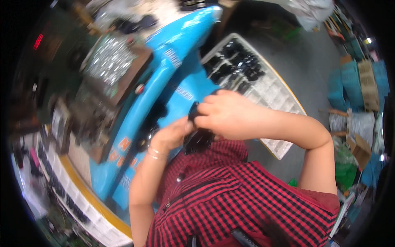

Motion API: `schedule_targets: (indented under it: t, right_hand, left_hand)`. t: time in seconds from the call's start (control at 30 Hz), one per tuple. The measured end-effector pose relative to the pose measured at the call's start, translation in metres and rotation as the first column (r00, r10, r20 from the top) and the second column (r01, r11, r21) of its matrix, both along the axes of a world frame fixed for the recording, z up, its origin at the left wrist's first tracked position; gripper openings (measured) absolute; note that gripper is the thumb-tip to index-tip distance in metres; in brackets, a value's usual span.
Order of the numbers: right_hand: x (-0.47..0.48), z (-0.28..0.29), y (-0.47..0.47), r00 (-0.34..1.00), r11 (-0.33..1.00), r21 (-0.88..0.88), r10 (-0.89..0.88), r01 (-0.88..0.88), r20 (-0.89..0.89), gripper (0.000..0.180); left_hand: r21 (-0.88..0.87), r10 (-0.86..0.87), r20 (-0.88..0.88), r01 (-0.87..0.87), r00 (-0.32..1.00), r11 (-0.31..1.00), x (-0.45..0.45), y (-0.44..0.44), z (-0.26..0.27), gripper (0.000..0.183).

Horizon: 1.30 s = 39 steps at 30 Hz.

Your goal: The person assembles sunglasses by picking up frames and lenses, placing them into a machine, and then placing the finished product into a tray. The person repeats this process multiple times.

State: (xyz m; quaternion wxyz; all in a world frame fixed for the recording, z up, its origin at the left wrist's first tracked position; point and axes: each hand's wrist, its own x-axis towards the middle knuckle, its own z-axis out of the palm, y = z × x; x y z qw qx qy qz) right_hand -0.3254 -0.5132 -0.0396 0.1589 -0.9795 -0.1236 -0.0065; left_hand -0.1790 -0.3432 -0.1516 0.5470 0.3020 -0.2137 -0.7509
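Both hands meet over my lap around a glossy black item (199, 142), which looks like a pair of dark sunglasses; motion blur hides its exact shape. My left hand (174, 132), with thin bracelets at the wrist, grips its left side. From the right, my right hand (226, 114) pinches its upper part with curled fingers. Below and beyond the hands lies a blue plastic sheet (185, 80) bearing printed writing. More black shiny items (151, 137) rest in the fold of that sheet, partly hidden by my left hand.
A white compartmented tray (277, 98) with black glossy items stands beyond my right forearm. Another white tray with a yellow edge (83, 188) is at the lower left. Left of the sheet stands a bench machine (101, 114) with a shiny plastic-covered top. Blue cartons (348, 83) stand far right.
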Motion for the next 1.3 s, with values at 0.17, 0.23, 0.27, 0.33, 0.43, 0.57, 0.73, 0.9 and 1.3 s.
schedule_targets:
  t: [0.17, 0.23, 0.27, 0.33, 0.43, 0.57, 0.73, 0.9, 1.3]
  right_hand:
    - [-0.033, -0.027, -0.03, 0.953, 0.955, 0.034, -0.293, 0.296, -0.077, 0.044]
    - [-0.057, -0.056, -0.039, 0.852, 0.836, 0.245, -0.52, 0.491, 0.066, 0.054]
    - [-0.072, -0.061, -0.047, 0.804, 0.75, 0.323, -0.592, 0.577, -0.062, 0.067]
    - [-0.098, -0.098, -0.054, 0.614, 0.499, 0.565, -0.789, 0.657, -0.018, 0.07]
    - [-0.124, -0.152, -0.061, 0.301, -0.158, 0.798, -0.87, 0.581, -0.391, 0.083]
    - [-0.142, -0.233, -0.069, 0.148, -0.51, 0.79, -0.8, 0.341, -0.581, 0.081]
    - [-0.16, -0.297, -0.081, -0.053, -0.69, 0.654, -0.7, 0.31, -0.712, 0.065]
    - [-0.16, -0.321, -0.08, -0.106, -0.759, 0.606, -0.64, 0.238, -0.761, 0.06]
    - [-0.175, -0.283, -0.077, -0.157, -0.621, 0.474, -0.695, 0.624, -0.702, 0.062]
  left_hand:
    - [0.154, -0.235, -0.058, 0.241, 0.97, 0.958, -0.031, -0.061, -0.005, 0.065]
    - [0.248, -0.186, -0.042, 0.191, 0.982, 0.95, -0.039, -0.086, 0.0, 0.061]
    - [0.297, -0.157, -0.03, 0.159, 0.987, 0.942, -0.045, -0.098, -0.001, 0.059]
    - [0.327, -0.097, 0.064, 0.071, 0.993, 0.942, -0.064, -0.122, -0.01, 0.049]
    - [0.359, -0.22, 0.257, 0.118, 0.941, 0.926, -0.088, -0.171, -0.051, 0.042]
    - [0.2, -0.241, 0.717, 0.139, 0.653, 0.97, -0.141, -0.213, -0.124, 0.065]
    - [0.179, -0.228, 0.828, 0.144, 0.513, 0.973, -0.186, -0.238, -0.179, 0.052]
    - [0.248, -0.277, 0.876, 0.124, 0.394, 0.961, -0.187, -0.24, -0.202, 0.056]
    - [0.242, -0.237, 0.97, 0.27, -0.051, 0.932, -0.185, -0.256, -0.168, 0.039]
